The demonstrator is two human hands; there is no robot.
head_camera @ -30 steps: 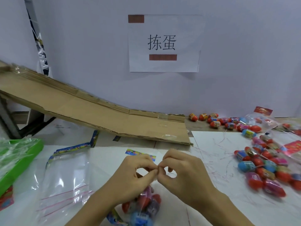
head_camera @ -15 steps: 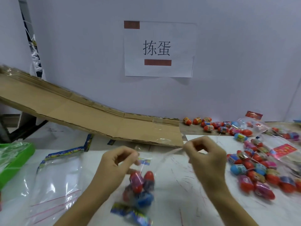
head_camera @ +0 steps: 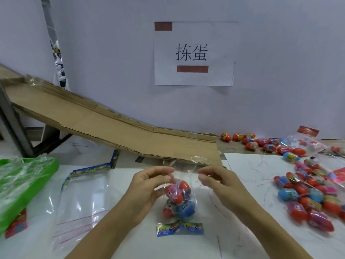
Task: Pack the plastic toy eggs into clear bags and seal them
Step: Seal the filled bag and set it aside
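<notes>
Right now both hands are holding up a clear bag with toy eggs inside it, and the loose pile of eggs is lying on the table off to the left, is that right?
Not quite. The head view shows the loose pile of eggs on the right side of the table, not the left. The rest holds: the left hand and right hand hold up a clear bag with toy eggs inside.

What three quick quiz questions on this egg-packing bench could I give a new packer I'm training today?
1. True or false: both hands, the left hand and the right hand, pinch the top of the clear plastic bag of toy eggs.
2. On which side of that bag does the heap of loose red, blue and pink plastic eggs lie?
A. Left
B. Right
3. Fill in: the brown cardboard ramp slopes down towards the ___.

Key: 1 true; 2 B; 3 right
</notes>
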